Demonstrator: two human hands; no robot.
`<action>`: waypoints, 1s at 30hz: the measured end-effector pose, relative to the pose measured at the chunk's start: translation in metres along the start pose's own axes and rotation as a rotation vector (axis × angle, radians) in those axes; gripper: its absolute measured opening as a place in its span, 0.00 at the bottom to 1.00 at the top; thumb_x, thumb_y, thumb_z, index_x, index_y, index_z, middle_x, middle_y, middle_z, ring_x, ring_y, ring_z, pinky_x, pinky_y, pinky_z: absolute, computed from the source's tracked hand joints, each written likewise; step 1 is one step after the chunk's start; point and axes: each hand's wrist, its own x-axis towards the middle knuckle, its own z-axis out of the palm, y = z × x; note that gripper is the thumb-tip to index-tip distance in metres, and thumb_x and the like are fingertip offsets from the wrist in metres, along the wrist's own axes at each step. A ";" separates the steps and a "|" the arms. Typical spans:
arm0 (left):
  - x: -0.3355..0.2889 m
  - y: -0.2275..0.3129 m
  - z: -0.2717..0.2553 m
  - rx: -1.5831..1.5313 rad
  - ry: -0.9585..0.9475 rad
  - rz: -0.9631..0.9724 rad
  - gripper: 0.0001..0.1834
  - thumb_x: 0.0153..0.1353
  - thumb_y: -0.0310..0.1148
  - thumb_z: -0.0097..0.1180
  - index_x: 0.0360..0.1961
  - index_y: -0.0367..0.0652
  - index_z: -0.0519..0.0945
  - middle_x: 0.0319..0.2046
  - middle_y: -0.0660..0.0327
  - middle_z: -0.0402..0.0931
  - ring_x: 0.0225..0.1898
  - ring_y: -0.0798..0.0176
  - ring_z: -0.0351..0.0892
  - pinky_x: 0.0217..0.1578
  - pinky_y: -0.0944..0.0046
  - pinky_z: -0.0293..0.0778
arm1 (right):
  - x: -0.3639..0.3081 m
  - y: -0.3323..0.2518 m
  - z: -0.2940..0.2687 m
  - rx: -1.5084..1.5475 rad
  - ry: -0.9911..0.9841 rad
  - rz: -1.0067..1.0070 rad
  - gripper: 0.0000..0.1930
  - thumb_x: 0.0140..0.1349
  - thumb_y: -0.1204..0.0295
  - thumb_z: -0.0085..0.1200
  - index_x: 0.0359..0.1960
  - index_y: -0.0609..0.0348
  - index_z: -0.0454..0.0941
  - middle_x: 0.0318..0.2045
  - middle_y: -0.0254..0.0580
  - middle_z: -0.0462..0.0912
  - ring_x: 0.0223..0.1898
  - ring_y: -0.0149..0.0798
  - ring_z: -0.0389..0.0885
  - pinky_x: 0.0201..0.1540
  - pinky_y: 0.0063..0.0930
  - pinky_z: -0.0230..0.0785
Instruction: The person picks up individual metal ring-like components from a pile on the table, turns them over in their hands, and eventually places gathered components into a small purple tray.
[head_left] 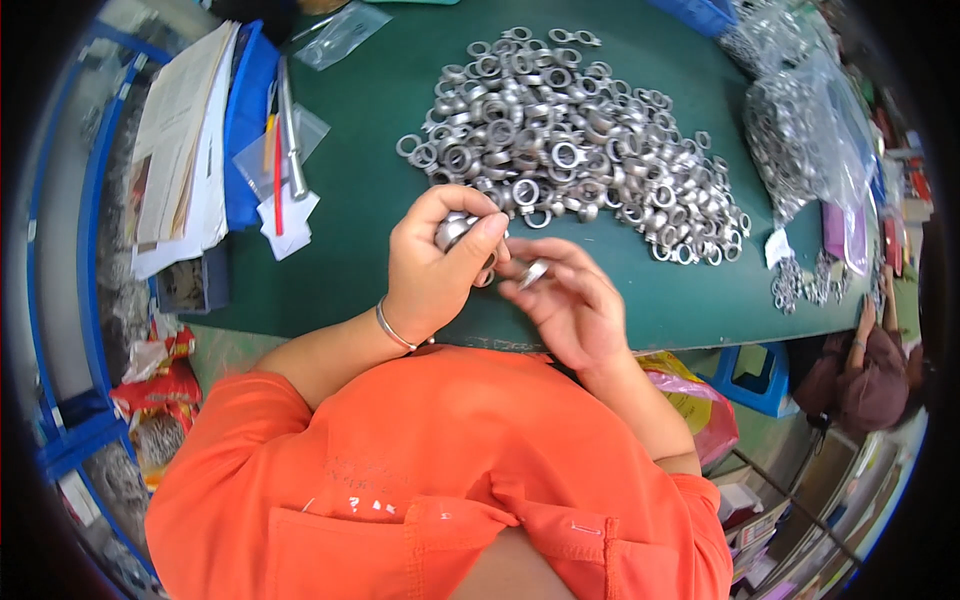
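Note:
My left hand point(425, 268) is closed around a few shiny metal rings point(455, 230), with the thumb pressed over them. One more ring point(486, 272) shows below that thumb, close to both hands. Just to its right, my right hand point(578, 305) pinches a single metal ring point(533, 274) between thumb and fingers, tilted on edge. Beyond the hands, a large heap of grey metal rings with small lugs point(565, 125) spreads over the green table point(340, 180). How many rings the left hand holds is hidden by its fingers.
Papers point(185, 150) and a blue file holder point(250, 120) stand at the left, beside a metal rod point(291, 130) and red pen point(278, 180). Clear bags of metal parts point(800, 130) lie far right. A blue stool point(755, 380) and another person point(865, 375) are beyond the table's right edge.

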 end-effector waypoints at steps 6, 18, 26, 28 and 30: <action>0.022 0.010 0.028 0.660 -0.511 0.731 0.10 0.42 0.24 0.62 0.29 0.39 0.77 0.37 0.56 0.73 0.43 0.55 0.71 0.44 0.58 0.67 | 0.010 0.001 0.019 0.484 0.336 0.006 0.20 0.64 0.55 0.38 0.45 0.58 0.69 0.42 0.44 0.74 0.40 0.40 0.74 0.36 0.31 0.68; 0.037 0.003 -0.049 0.430 -0.005 0.071 0.05 0.58 0.26 0.53 0.35 0.37 0.76 0.23 0.67 0.70 0.20 0.78 0.63 0.18 0.79 0.55 | -0.235 -0.043 -0.142 0.305 1.115 -0.807 0.10 0.58 0.67 0.49 0.38 0.57 0.72 0.36 0.42 0.75 0.36 0.39 0.76 0.24 0.25 0.67; 0.015 -0.010 -0.057 0.896 -0.350 -0.116 0.23 0.45 0.27 0.65 0.43 0.39 0.71 0.23 0.67 0.70 0.23 0.73 0.71 0.22 0.73 0.68 | -0.300 0.011 -0.261 -1.296 1.764 -0.434 0.32 0.53 0.73 0.55 0.59 0.69 0.56 0.57 0.54 0.62 0.60 0.46 0.59 0.63 0.32 0.48; 0.011 -0.015 -0.047 1.044 -0.327 -0.054 0.24 0.43 0.24 0.66 0.42 0.39 0.70 0.24 0.66 0.70 0.23 0.75 0.69 0.23 0.74 0.67 | -0.233 -0.017 -0.178 -1.474 1.497 -0.740 0.27 0.52 0.80 0.50 0.56 0.66 0.60 0.54 0.51 0.65 0.57 0.44 0.62 0.61 0.34 0.50; 0.010 -0.016 -0.036 1.103 -0.275 0.012 0.21 0.43 0.26 0.66 0.39 0.38 0.71 0.20 0.65 0.72 0.21 0.76 0.70 0.22 0.75 0.67 | -0.180 -0.031 -0.121 -1.580 1.212 -0.952 0.18 0.53 0.81 0.49 0.49 0.65 0.69 0.49 0.45 0.71 0.49 0.39 0.69 0.52 0.31 0.59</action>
